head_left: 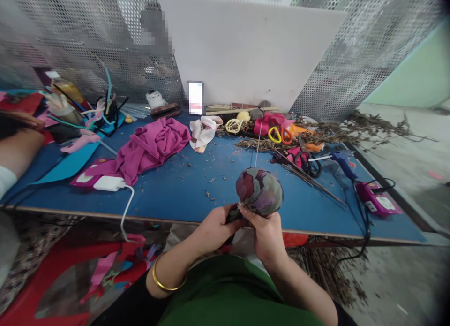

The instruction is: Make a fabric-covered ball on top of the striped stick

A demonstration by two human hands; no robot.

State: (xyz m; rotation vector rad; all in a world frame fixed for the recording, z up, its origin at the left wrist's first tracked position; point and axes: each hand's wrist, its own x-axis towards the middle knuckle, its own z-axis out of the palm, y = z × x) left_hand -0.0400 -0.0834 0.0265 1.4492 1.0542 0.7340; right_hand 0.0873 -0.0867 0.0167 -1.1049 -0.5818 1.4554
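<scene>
A round bundle of dark floral cloth (262, 190), grey, maroon and purple, is held at its gathered neck over the table's front edge. My left hand (220, 225) is closed on the dark gathered cloth at the bundle's lower left. My right hand (265, 230) grips the underside, its thumb pressed at the neck beside the left fingers. From the top of the ball a thin pale thread or wire (258, 145) runs upward. What fills the cloth is hidden.
On the blue table (207, 169) lie crumpled magenta cloth (154, 143), patterned cloth (204, 131), yellow-and-red-handled scissors (281, 134), black-handled scissors (312, 165), dried twigs (326, 133), a glue gun (342, 164) and purple power strips (378, 199). Another person's arm (21, 147) reaches in at left.
</scene>
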